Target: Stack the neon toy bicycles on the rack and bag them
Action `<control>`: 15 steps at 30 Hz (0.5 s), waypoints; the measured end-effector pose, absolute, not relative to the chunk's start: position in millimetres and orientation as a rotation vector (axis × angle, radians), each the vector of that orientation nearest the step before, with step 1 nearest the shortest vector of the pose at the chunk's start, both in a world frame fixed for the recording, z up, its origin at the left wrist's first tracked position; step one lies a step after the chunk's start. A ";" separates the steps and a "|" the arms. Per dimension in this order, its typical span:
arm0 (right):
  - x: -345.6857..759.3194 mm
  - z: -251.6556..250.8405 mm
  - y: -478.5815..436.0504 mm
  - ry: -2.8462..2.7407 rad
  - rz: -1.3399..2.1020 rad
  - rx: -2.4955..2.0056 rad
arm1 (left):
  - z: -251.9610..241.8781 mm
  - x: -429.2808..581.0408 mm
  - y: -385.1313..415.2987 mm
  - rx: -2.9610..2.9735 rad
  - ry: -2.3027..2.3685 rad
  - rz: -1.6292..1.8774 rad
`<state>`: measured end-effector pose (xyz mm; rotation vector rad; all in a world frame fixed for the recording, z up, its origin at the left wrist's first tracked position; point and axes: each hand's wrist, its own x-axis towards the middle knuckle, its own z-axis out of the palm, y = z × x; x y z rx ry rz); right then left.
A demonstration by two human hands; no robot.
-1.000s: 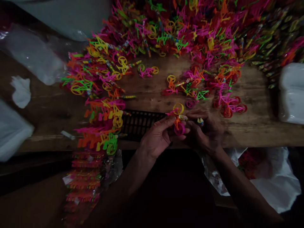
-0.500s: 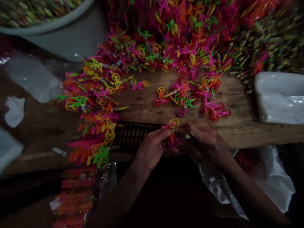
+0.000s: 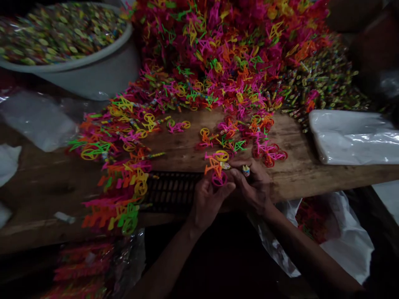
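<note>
My left hand (image 3: 210, 201) is closed on a small plastic toy bicycle (image 3: 213, 166) with an orange frame, a pink handlebar part, a yellow wheel and a purple wheel. A short printed tube (image 3: 225, 165) sits against the bicycle's right side, close to the fingertips of my right hand (image 3: 254, 187). Another short printed tube (image 3: 246, 170) pokes out between the fingers of that hand, which is closed. Both hands are close together above the front edge of the wooden table. Under and left of them lies a black slotted rack (image 3: 174, 189), partly covered by my left hand.
A heap of coloured toy bicycle parts (image 3: 218, 54) fills the back. Printed tubes lie piled (image 3: 327, 79) at right and fill a grey tub (image 3: 102, 79) at left. Rows of bicycles (image 3: 115, 207) stand at left. White plastic bags (image 3: 358, 141) lie at right.
The camera view has shifted, so the table appears lower and further left. My left hand has turned the bicycle into fuller view, and a tube now shows at its side.
</note>
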<state>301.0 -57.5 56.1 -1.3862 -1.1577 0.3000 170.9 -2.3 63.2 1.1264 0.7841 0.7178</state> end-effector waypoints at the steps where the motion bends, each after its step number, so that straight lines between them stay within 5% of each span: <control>1: 298.0 56.8 -55.4 -1.145 0.345 -1.374 | 64.1 172.5 -1.3 1.215 0.806 0.727; 9: 326.1 56.5 -42.6 -1.010 0.549 -1.442 | 81.3 199.4 53.1 1.439 0.959 0.998; 15: 348.1 49.0 -38.6 -0.950 0.455 -1.551 | 57.5 241.0 106.8 1.812 1.212 0.868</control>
